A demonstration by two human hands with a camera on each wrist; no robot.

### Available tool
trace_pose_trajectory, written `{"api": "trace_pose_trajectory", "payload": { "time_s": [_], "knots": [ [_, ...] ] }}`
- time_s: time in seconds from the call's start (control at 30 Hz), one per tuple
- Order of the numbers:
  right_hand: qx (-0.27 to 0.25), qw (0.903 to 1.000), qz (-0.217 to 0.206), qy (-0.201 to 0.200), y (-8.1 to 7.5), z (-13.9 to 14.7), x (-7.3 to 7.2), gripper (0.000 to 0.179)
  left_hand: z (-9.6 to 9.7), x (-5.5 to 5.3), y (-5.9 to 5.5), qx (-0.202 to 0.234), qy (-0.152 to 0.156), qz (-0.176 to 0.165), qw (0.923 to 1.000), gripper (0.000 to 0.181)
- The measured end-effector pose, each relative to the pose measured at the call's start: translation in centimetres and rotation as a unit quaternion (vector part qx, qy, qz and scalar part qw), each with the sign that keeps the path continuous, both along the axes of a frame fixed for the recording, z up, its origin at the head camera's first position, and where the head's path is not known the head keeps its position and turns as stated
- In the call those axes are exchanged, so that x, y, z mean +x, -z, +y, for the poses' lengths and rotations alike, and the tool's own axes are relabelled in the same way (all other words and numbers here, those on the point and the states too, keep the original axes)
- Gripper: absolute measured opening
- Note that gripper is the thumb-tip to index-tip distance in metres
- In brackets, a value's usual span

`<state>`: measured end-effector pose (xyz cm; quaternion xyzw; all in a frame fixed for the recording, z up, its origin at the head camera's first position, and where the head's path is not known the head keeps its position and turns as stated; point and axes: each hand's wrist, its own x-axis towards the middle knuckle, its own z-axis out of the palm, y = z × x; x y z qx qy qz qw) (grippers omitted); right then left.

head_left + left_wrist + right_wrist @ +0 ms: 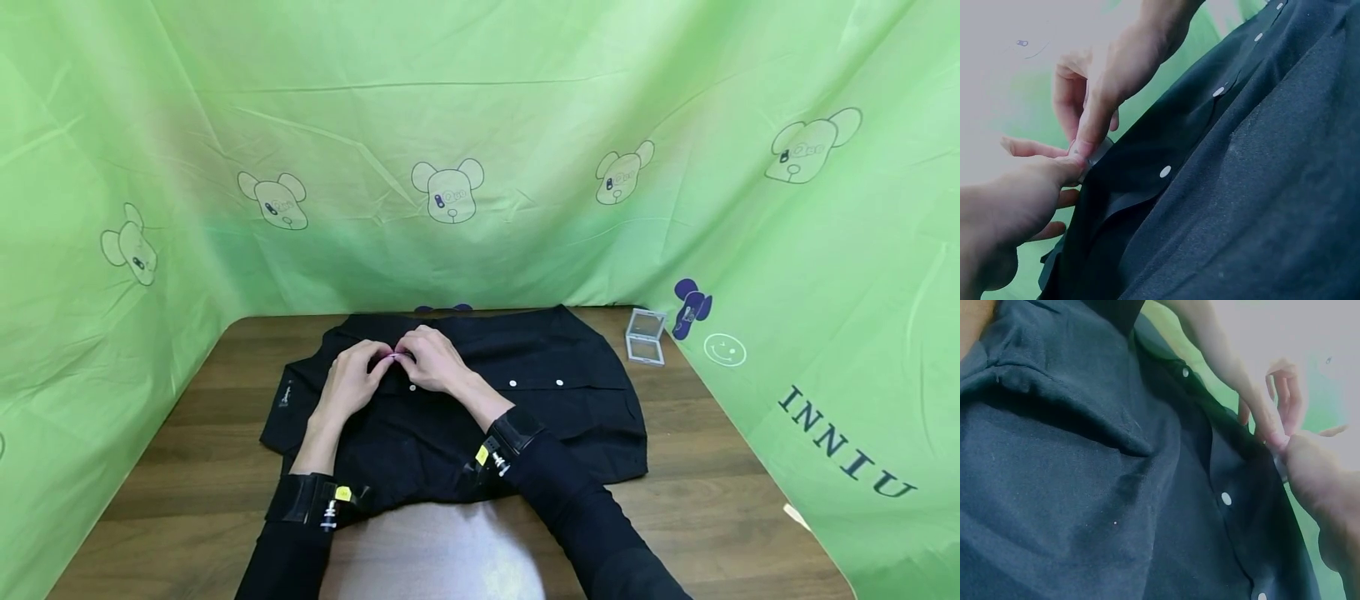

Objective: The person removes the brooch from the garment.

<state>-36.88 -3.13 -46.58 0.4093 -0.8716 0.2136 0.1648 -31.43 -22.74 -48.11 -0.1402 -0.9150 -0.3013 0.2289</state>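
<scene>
A black short-sleeved shirt [450, 454] lies spread with its row of white buttons [513, 383] running crosswise. My left hand [351, 377] and right hand [431, 360] meet at the upper left part of it, fingertips together. In the left wrist view, thumb and fingers of the left hand [1025, 187] and the right hand [1116, 65] pinch the raised shirt edge around a small pale spot. The right wrist view shows the right hand [1322, 475] at that edge, beside a white button [1226, 499]. Fingertips mostly hide what they pinch; I cannot tell whether it is a button.
A small clear hinged case [646, 337] stands open at the back right of the wooden table [712, 500]. Green printed cloth [525, 100] hangs behind and along both sides. White print [285, 393] marks the shirt's left sleeve.
</scene>
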Motion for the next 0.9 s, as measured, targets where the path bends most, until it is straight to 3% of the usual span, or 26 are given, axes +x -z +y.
{"api": "trace_pose_trajectory", "payload": {
  "time_s": [0.27,0.57,0.9],
  "knots": [
    [-0.062,0.9967,-0.039,0.035,0.39,0.01,0.09,0.016,-0.17,-0.10,0.20,0.030,0.011,0.017,0.9994,0.016],
    [-0.143,0.9824,-0.105,0.058,0.81,0.10,0.12,0.015,-0.31,-0.18,0.18,0.053,0.007,-0.004,0.9986,0.018],
    [-0.171,0.9792,-0.098,0.046,0.95,0.24,0.40,0.011,-0.32,-0.32,0.35,0.054,-0.002,-0.010,0.9985,0.015]
  ]
}}
